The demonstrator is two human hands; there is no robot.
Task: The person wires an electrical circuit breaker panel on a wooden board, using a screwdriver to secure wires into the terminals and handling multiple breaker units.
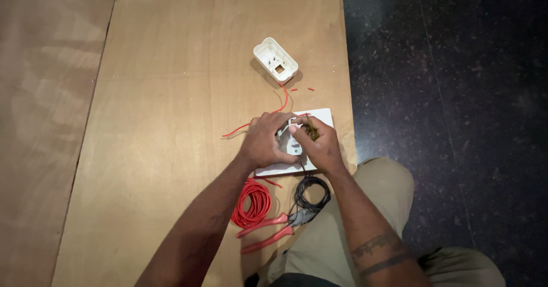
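Both hands over white board point(322, 115) near table point(171, 81) edge: left hand point(265, 140) curled on small white fitting point(293, 145), right hand point(319, 144) pinching it w/ fingertips. Red wire coil point(251, 202), black coil point(311, 191), red-handled pliers point(268, 230) below; white box point(275, 60) apart, further up

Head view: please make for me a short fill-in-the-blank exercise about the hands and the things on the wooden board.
1. Both hands, the left hand and the right hand, work on a small part over a ____ plate.
2. The coil near the left forearm is ____.
3. The pliers have ____ handles.
4. The white box lies ____ from the hands.

Missing words: white; red; red; apart
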